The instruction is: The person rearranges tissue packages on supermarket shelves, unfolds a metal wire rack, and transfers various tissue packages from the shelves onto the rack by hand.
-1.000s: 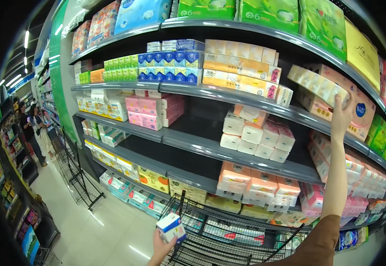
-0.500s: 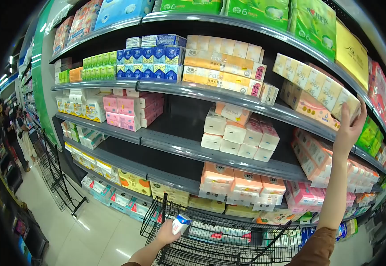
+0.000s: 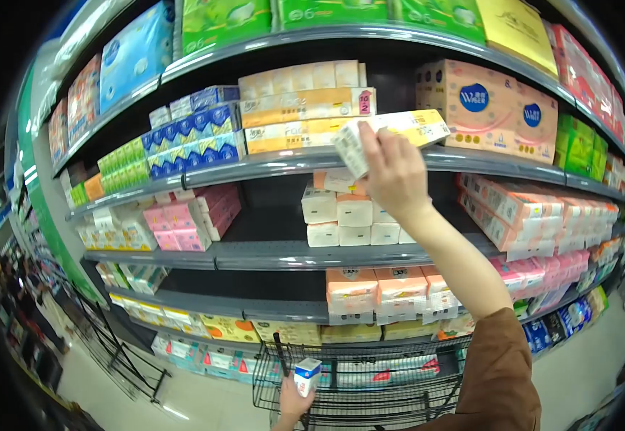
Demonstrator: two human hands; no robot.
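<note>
Head view: you grasp a small box low down and a long pack at shelf height.
Your left hand [image 3: 294, 402] grips the upright white-and-blue box [image 3: 307, 379], smooth cardboard, beside the black wire cart [image 3: 377, 399]; its lettering is too small to read. Your right hand [image 3: 396, 172] clasps the long, boxy white-and-yellow pack [image 3: 419, 128], tilted at the grey shelf [image 3: 291, 162]; your fingers hide its middle, and its print blurs.

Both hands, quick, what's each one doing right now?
Left hand: closed on a small white-and-blue box.
Right hand: closed on a yellow-and-white pack.
</note>
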